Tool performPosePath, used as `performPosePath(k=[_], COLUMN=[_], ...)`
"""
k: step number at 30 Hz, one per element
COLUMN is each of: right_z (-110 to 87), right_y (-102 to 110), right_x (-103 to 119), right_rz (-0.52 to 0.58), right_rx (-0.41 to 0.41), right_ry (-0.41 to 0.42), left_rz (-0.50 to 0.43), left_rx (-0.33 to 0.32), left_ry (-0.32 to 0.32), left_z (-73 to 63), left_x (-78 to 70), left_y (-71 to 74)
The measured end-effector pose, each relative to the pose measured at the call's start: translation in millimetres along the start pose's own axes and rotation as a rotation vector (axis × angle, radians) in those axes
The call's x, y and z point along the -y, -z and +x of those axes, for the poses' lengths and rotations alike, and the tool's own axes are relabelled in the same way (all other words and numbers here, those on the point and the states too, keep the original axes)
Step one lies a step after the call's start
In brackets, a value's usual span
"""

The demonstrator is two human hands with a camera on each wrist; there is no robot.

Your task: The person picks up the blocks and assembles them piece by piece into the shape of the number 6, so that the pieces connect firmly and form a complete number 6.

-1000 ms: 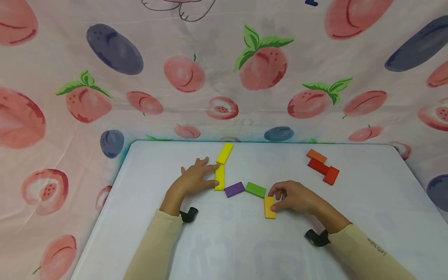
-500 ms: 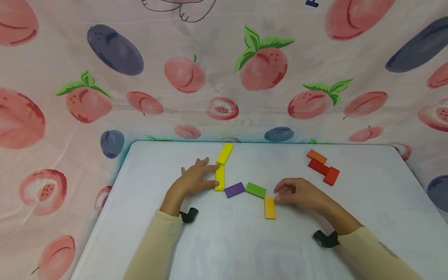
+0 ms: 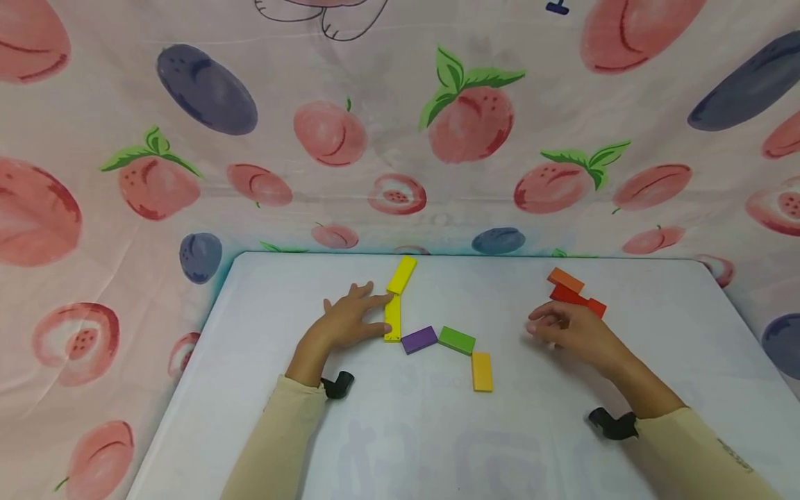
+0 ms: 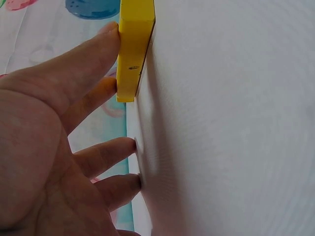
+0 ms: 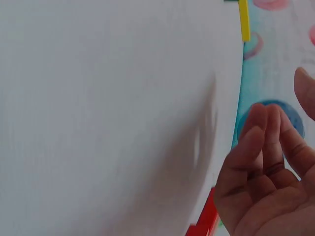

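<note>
Left hand (image 3: 344,318), fingers spread, touches flat oblong yellow block (image 3: 392,314) | flat oblong purple block (image 3: 419,340), flat oblong green block (image 3: 457,340) follow | flat oblong amber block (image 3: 482,372), just let go, looks placed | right hand (image 3: 581,337), empty, loosely curled, has drawn right to flat red blocks (image 3: 567,294) | white table (image 3: 425,423): far edge behind, room on near side

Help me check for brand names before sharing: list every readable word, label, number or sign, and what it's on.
No text can be read.
Right sleeve: small dark print, too blurred.
White table: faint large marks, illegible.
Patterned backdrop: dark blue mark up top, unclear.
Yellow block, left wrist view: tiny dark marks, unreadable.
</note>
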State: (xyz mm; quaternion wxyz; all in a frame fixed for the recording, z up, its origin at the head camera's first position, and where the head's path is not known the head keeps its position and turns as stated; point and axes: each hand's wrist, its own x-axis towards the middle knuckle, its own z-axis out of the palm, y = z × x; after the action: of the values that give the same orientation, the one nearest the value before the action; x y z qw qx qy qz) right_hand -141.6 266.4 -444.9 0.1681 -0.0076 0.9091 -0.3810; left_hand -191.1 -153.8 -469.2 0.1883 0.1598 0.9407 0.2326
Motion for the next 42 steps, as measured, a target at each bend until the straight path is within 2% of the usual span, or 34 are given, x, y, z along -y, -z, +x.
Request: performPosePath(k=[5, 14, 27, 33, 42], right_z=[-1.5, 0.7, 5.3, 7.0, 14.4], right_y=[14.8, 36.8, 55.9, 61.3, 66.3], right_x=[-10.2, -38.3, -70.2, -81.7, -85.7], right_rz=[-0.03, -0.047, -0.105, -0.103, -0.12], right_rx=[-0.087, -0.175, -0.206, -0.16, 0.003], right_ry=[-0.01, -0.113, -0.262, -0.31, -0.337], left_rz=[0.004, 0.008, 0.005, 0.003, -0.002], left_rx=[0.001, -0.002, 0.0, 0.003, 0.001], left_ry=[0.001, -0.002, 0.003, 0.005, 0.01], left_z=[-0.4, 0.5, 0.2, 0.2, -1.4], left_x=[0.1, 0.3, -0.1, -1.3, -2.5], left_y=[0.0, -0.5, -0.4, -0.1, 0.7])
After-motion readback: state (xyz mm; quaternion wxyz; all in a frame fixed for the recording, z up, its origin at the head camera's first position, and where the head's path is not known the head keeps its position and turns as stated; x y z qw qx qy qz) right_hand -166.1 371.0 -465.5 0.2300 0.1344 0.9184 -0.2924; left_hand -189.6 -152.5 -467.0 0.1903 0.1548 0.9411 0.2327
